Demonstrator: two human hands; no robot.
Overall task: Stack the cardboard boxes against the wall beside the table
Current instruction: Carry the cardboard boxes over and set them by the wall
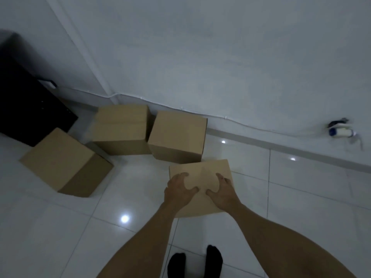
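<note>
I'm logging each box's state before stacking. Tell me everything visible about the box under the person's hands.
The held box is plain brown cardboard, closed, with no visible tape, print or labels. Its smooth top faces the camera, slightly tilted. It is the nearest of four boxes, just in front of the box by the wall. The left hand and right hand both lie on its top, fingers spread and curled at its sides. Whether it rests on the floor cannot be told.

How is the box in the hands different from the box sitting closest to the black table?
The held box has both hands on it, the left hand and right hand; the box by the table sits untouched on the floor. The held box looks smaller and faces squarely; the other is turned cornerwise. Both are plain brown cardboard.
</note>
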